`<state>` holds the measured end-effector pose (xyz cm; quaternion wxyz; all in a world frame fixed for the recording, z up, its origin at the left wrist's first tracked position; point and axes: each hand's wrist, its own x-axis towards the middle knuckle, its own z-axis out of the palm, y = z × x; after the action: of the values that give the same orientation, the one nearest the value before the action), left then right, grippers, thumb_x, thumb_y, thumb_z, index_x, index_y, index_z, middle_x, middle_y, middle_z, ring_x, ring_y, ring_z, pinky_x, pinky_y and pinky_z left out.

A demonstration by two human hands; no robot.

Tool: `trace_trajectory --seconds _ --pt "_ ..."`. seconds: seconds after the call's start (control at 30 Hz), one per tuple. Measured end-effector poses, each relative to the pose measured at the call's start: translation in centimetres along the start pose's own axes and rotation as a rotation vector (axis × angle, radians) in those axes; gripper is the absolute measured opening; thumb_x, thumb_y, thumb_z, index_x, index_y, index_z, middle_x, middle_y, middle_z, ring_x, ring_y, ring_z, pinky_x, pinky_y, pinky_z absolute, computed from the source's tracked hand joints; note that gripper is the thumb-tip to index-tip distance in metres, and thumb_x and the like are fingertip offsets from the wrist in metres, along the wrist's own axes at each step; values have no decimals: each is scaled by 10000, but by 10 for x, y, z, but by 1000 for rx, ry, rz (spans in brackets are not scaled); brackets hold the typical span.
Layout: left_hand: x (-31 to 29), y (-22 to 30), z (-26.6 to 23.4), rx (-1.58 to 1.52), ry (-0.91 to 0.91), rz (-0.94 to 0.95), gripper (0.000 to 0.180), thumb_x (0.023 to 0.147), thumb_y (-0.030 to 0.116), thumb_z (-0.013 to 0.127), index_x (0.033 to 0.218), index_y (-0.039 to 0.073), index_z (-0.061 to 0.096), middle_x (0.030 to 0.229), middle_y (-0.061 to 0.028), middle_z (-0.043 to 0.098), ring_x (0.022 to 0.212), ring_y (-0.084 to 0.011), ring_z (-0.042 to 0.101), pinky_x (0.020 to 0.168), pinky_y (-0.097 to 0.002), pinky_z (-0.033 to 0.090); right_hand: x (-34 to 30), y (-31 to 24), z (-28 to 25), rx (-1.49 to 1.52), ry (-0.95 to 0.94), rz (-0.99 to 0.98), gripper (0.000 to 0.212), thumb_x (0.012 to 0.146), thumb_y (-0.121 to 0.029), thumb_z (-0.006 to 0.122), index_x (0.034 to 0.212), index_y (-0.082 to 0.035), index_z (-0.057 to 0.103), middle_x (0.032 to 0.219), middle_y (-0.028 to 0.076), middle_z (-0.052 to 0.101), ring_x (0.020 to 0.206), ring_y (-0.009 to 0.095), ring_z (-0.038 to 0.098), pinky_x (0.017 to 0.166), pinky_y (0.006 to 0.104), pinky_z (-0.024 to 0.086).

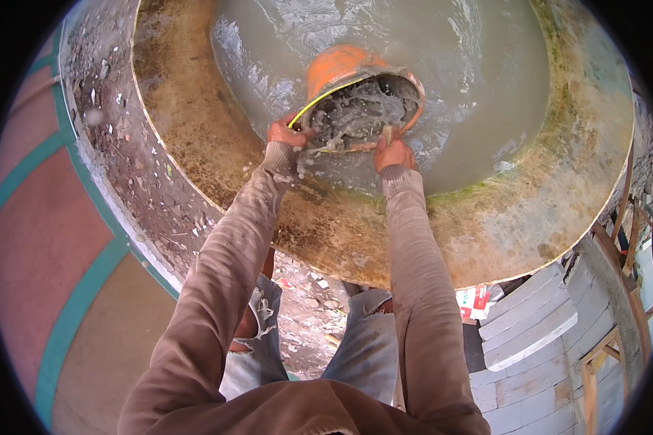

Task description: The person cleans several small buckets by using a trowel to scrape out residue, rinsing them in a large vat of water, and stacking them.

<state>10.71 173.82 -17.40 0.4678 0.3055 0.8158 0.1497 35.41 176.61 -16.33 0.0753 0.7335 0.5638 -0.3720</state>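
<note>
An orange bucket (331, 70) lies tipped in murky grey water (479, 116), its mouth turned toward me. Grey water splashes and churns inside the mouth. My left hand (286, 133) is closed round the rim's left side, beside a yellow-green strip along the edge. Closed as well, my right hand (394, 152) grips the lower right of the rim, the thumb on top. Both forearms, in brown sleeves with wet patches, reach forward over the wall. What lies under the water's surface is hidden.
A round basin with a wide, stained concrete rim (326, 246) holds the water. Rubble-strewn ground (130, 123) runs along the left, next to red and brown paving with green bands (72, 297). Pale blocks (530, 322) and timber pieces (593, 377) are stacked at the right.
</note>
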Motion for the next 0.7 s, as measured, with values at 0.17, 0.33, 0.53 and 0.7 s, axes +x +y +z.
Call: trace_trajectory --seconds 0.17,0.33,0.53,0.7 --pt "3 -63 -10 130 5 -31 589 650 331 907 1087 18 667 895 -95 719 804 -166 676 751 -326 549 -30 -48 19 833 -785 316 576 911 -339 675 1333 21 521 1051 204 704 838 304 707 718 398 561" --pt "-8 17 12 -207 -45 22 365 714 277 879 888 51 652 728 -7 634 638 -86 554 612 -269 478 5 58 48 168 -16 -84 600 906 -360 684 1360 -2 527 939 169 705 601 234 659 557 374 538" --pt "-52 26 -8 -177 56 164 324 759 244 866 820 46 616 669 38 557 613 -71 456 570 -278 418 -52 -26 4 752 -621 234 558 929 -331 637 1384 -32 515 898 218 707 691 357 696 627 428 557" --pt "-61 52 -9 90 54 239 396 769 360 848 785 52 600 653 -17 569 609 -128 490 585 -324 443 -43 2 29 69 -139 -25 505 915 -326 653 1318 -31 581 969 289 687 838 456 682 692 439 555"
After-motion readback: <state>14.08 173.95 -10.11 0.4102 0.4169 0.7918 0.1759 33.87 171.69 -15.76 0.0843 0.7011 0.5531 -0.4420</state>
